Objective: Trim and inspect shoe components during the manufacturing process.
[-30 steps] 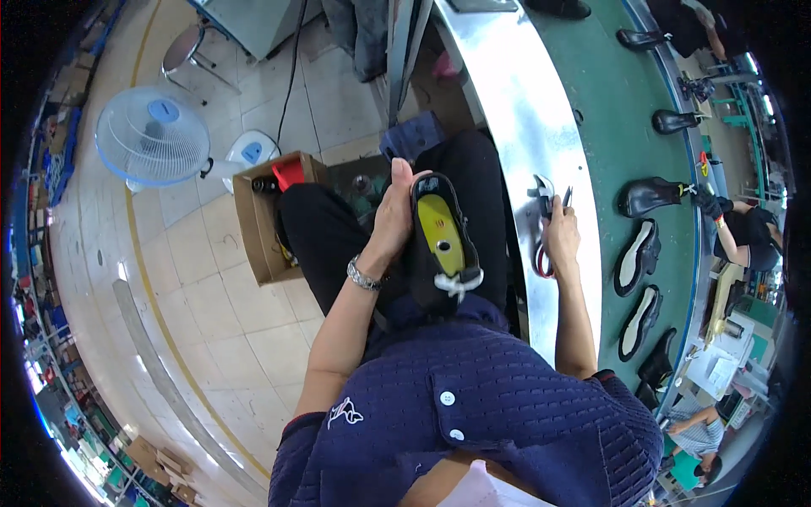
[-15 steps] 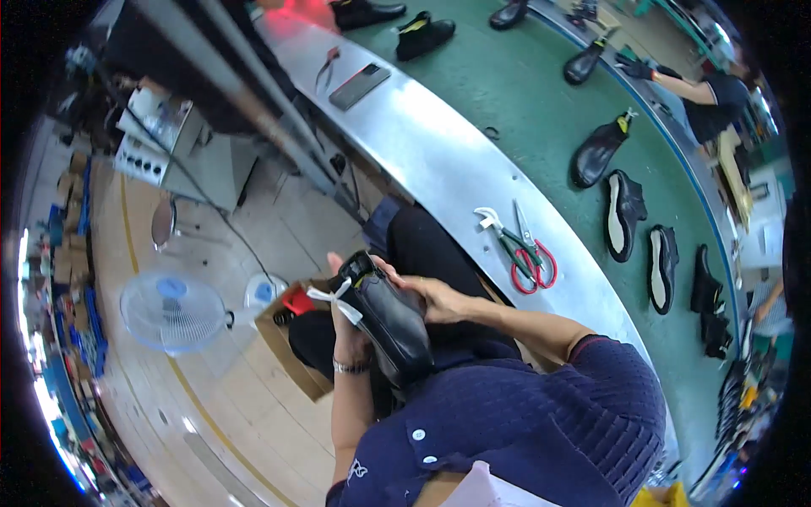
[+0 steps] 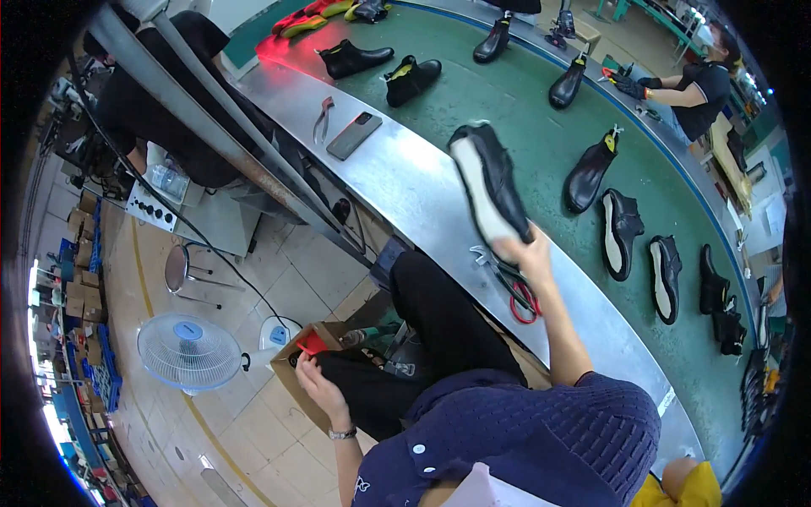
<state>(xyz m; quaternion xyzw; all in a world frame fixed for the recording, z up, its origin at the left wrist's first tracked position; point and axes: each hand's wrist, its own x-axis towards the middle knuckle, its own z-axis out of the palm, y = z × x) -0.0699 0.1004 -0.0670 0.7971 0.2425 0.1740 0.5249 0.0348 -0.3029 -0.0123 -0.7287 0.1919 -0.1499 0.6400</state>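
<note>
Right hand (image 3: 530, 253) grip clasping black shoe (image 3: 490, 182), pale sole up, left hand (image 3: 317, 384) loosely open, holding nothing

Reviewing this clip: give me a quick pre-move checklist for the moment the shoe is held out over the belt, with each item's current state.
1. Right hand has a firm hold on the black shoe: ok, fingers close on its near end, pale sole facing the camera.
2. Bare space on the green belt under the shoe: ok, the nearest black boot lies apart.
3. Red-handled pliers on the metal ledge are out of the arm's path: cannot tell, they lie right below the wrist.
4. Left hand free: ok, open beside the cardboard box.
5. Co-worker's gloved hand away from the shoe: ok.
</note>
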